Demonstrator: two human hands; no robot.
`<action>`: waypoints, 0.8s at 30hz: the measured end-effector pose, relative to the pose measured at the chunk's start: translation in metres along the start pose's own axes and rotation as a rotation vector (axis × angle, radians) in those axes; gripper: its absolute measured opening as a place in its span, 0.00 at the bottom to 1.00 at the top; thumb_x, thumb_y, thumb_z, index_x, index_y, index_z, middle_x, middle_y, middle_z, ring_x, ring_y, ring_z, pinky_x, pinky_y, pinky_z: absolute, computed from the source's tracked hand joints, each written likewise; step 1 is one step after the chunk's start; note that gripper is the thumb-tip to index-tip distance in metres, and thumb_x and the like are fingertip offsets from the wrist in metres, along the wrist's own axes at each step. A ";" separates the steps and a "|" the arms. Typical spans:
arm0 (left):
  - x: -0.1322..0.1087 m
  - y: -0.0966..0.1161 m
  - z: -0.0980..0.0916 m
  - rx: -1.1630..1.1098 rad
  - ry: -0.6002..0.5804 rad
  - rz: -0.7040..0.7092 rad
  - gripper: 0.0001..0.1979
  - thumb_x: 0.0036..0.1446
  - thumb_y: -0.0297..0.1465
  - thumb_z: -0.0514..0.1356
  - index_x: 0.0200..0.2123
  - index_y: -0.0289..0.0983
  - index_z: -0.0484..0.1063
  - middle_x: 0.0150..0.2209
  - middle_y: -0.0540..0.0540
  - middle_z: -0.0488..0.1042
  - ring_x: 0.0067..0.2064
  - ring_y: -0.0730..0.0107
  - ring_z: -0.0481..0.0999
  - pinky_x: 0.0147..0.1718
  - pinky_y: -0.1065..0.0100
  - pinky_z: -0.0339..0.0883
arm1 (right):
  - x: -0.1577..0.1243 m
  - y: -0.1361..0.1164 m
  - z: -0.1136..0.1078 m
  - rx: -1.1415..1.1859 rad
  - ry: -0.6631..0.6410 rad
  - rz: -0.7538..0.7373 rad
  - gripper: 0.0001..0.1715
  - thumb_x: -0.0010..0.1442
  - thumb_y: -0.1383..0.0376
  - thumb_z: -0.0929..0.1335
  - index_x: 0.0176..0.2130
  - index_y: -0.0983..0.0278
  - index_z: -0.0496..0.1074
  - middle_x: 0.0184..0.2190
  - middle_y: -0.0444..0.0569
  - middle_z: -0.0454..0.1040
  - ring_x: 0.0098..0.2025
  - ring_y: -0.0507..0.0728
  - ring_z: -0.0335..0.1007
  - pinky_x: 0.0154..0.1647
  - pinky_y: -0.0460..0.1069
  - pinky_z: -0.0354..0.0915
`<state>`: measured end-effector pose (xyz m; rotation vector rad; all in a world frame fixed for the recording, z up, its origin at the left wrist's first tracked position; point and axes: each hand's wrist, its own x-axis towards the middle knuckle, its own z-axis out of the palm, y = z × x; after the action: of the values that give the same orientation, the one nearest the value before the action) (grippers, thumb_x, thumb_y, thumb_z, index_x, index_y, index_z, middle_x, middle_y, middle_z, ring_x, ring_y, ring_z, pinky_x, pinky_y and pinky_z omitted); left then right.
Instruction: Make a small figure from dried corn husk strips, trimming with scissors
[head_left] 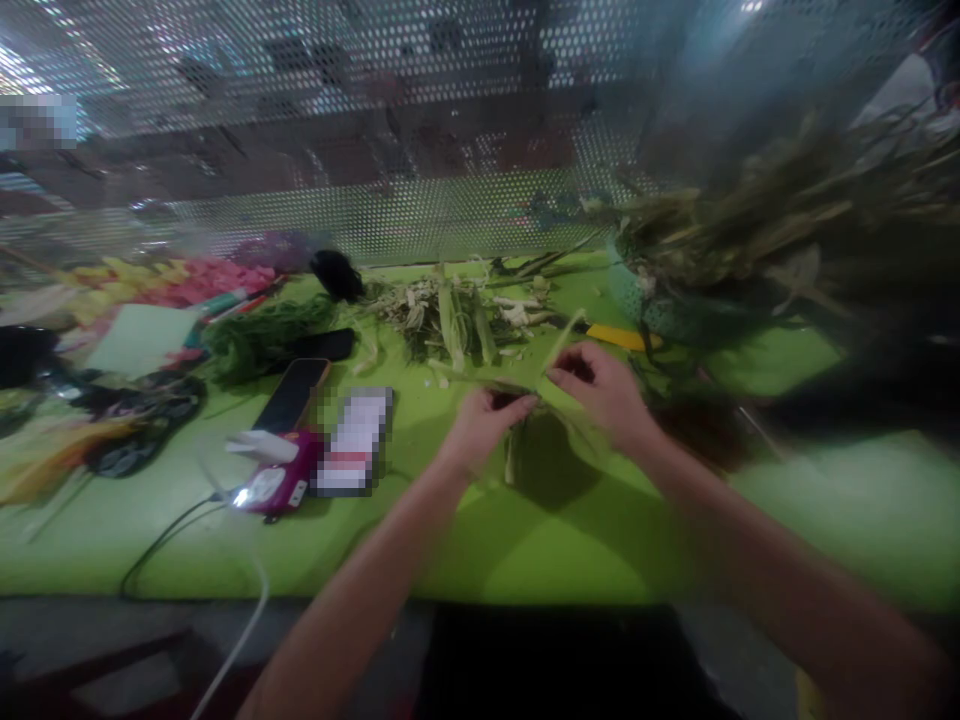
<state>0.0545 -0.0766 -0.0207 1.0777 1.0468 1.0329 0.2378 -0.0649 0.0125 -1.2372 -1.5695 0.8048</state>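
Observation:
Both my hands work close together above the green table [480, 550]. My left hand [484, 425] is closed, thumb and fingers pinching a pale green plant stalk [511, 460] whose lower part hangs toward the table. Just to its right, my right hand [596, 385] is closed in a pinch on a light green strip [564, 340] that sticks up past the fingertips. Whether strip and stalk are one piece I cannot tell. Behind the hands lies a heap of stripped plant scraps [420, 315] with several longer pale leaf pieces [452, 325].
A yellow-handled tool [619, 337] lies behind my right hand. A green basket [637, 295] overflows with dried leaves [720, 240]. Leftward are a phone with a lit screen [356, 440], a dark phone [294, 393], a purple power adapter [281, 480] with cables, and green netting [259, 335]. Perforated mesh [420, 200] stands behind.

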 end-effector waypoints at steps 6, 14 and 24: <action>0.002 0.004 0.002 -0.097 0.125 0.081 0.13 0.49 0.37 0.70 0.35 0.35 0.77 0.34 0.46 0.79 0.35 0.70 0.75 0.40 0.65 0.68 | -0.021 -0.011 0.010 -0.144 -0.247 -0.458 0.04 0.63 0.65 0.68 0.38 0.59 0.75 0.37 0.48 0.77 0.40 0.56 0.71 0.39 0.50 0.65; -0.003 0.012 0.004 -0.198 0.174 0.061 0.12 0.48 0.34 0.70 0.34 0.37 0.74 0.30 0.50 0.77 0.34 0.72 0.76 0.39 0.68 0.70 | -0.023 -0.006 0.018 -0.266 -0.266 -0.213 0.10 0.61 0.58 0.70 0.34 0.62 0.72 0.31 0.46 0.76 0.32 0.54 0.69 0.33 0.49 0.61; -0.001 0.008 0.003 -0.231 0.133 0.034 0.16 0.53 0.41 0.67 0.41 0.37 0.79 0.38 0.45 0.80 0.39 0.67 0.79 0.47 0.60 0.72 | -0.027 0.000 0.022 -0.244 -0.200 -0.055 0.05 0.61 0.64 0.69 0.41 0.60 0.71 0.33 0.45 0.79 0.33 0.56 0.73 0.32 0.49 0.60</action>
<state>0.0564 -0.0766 -0.0120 0.8510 0.9897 1.2341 0.2183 -0.0896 -0.0025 -1.3106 -1.9014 0.7357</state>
